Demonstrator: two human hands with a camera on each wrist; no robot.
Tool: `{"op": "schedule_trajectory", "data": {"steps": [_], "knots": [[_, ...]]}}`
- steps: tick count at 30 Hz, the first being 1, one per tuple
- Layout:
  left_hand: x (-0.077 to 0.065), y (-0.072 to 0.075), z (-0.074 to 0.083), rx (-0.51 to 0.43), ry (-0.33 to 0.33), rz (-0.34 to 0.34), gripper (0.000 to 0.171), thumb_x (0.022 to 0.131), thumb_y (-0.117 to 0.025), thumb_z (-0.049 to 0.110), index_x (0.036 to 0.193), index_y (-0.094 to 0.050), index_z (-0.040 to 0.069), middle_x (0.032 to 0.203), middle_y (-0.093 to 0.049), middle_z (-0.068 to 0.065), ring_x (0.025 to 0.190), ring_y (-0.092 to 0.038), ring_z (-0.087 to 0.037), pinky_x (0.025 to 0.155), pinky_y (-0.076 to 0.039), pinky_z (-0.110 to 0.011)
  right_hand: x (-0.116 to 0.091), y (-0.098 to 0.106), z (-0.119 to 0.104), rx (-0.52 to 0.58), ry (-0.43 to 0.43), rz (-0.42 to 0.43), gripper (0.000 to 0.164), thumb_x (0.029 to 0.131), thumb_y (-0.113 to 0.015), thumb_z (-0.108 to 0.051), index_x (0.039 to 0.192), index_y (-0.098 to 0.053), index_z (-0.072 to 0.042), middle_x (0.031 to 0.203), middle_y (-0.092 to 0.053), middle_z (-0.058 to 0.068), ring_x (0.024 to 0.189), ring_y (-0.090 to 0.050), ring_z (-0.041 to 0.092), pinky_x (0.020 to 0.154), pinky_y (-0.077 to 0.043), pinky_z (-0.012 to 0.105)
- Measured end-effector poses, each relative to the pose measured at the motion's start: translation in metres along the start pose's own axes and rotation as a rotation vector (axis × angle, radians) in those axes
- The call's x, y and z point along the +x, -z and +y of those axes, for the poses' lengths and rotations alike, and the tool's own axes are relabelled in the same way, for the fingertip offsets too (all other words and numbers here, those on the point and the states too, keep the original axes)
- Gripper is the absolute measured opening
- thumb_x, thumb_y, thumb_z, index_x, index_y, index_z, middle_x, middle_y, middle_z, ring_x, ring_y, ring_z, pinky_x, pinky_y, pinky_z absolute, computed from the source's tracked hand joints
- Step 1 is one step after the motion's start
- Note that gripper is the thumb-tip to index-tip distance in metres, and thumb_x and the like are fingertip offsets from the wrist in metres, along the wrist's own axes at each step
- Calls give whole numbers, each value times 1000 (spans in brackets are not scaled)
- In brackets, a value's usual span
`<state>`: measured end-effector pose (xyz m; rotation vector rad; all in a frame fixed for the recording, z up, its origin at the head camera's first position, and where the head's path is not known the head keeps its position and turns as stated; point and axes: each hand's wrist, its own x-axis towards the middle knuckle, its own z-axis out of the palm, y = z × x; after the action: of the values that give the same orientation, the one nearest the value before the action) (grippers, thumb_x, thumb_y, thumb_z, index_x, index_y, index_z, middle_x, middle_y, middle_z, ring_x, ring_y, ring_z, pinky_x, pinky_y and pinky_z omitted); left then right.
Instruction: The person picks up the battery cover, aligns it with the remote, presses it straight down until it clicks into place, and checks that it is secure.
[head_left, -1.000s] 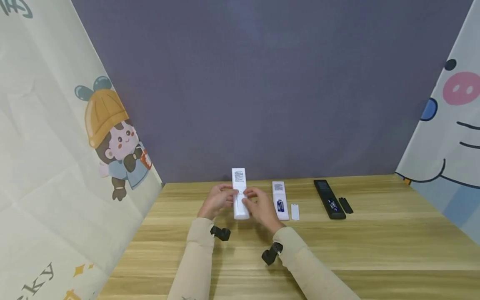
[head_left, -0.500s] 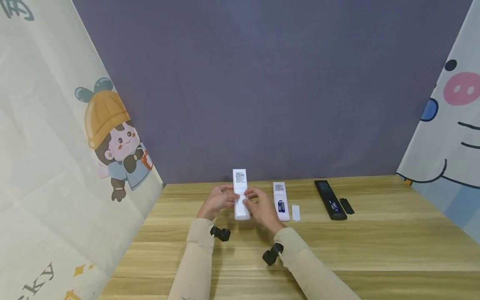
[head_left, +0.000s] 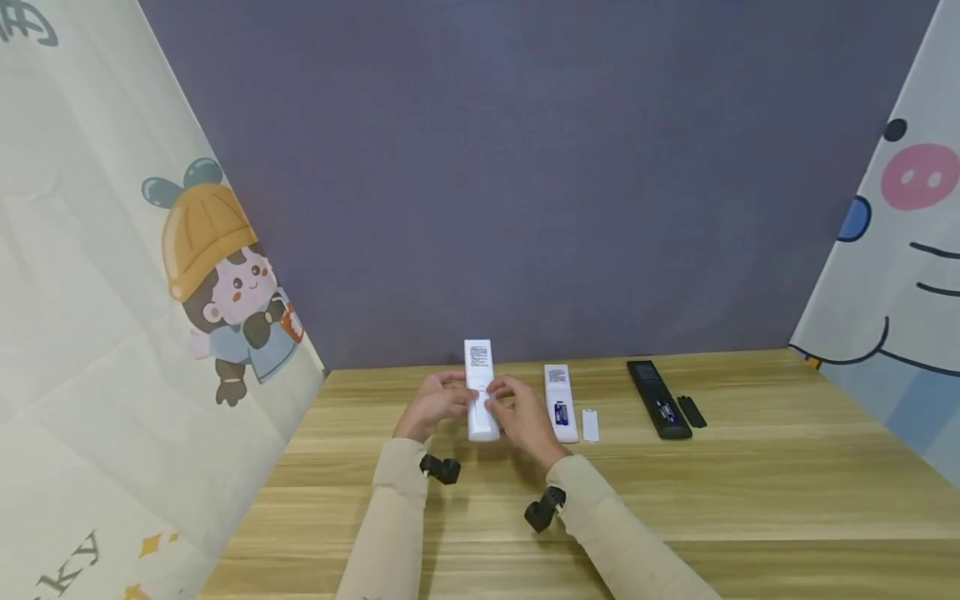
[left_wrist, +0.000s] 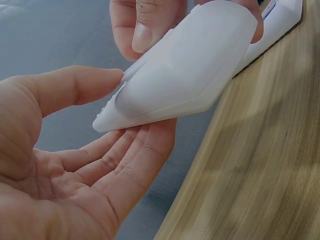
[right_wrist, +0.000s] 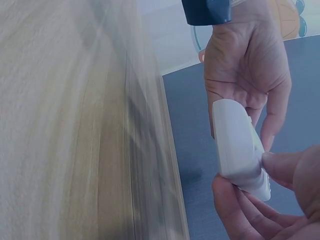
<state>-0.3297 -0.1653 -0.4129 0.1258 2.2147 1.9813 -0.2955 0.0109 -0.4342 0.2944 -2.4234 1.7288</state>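
Both hands hold a white remote control over the table, its printed back facing up and its lower back plain white. My left hand grips its left edge, thumb on the upper face and fingers underneath, as the left wrist view shows on the remote. From the other side my right hand pinches it, its thumb pressing near the middle of the back. In the right wrist view, the remote appears end-on, between the two hands.
Right of the hands lies another white remote with batteries showing, beside a loose white battery cover. Farther right is a black remote, batteries also exposed, next to a black cover. A grey panel stands behind the wooden table.
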Motion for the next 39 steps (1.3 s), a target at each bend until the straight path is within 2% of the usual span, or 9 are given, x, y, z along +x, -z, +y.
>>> {"op": "schedule_trajectory", "data": {"steps": [10, 25, 32, 39], "knots": [[0, 1, -2, 0, 5, 1, 50, 90, -70, -2, 137, -54, -6, 125, -66, -24, 95, -71, -21, 93, -60, -44, -1, -2, 0, -12, 12, 0, 15, 94, -70, -5, 108, -69, -11, 120, -69, 21, 71, -69, 19, 59, -63, 44], [-1, 1, -1, 5, 9, 8, 49, 89, -69, -2, 136, -54, -7, 124, -66, -23, 94, -70, -22, 85, -62, -36, 0, -2, 2, -28, 15, -7, 17, 94, -70, -6, 110, -69, -11, 122, -69, 20, 71, -68, 18, 57, -62, 39], [1, 1, -6, 16, 8, 22, 49, 89, -70, -4, 136, -56, -8, 115, -66, -19, 94, -68, -22, 84, -62, -35, 0, -2, 4, -22, -23, -37, 24, 92, -70, -4, 115, -69, -10, 129, -66, 20, 72, -68, 17, 59, -62, 35], [2, -2, -6, 41, 11, 72, 47, 89, -70, -4, 135, -58, -6, 112, -68, -20, 92, -68, -22, 86, -62, -38, -1, -2, 4, -26, -44, -74, 36, 91, -71, -2, 126, -66, -9, 136, -63, 19, 67, -66, 15, 54, -57, 28]]}}
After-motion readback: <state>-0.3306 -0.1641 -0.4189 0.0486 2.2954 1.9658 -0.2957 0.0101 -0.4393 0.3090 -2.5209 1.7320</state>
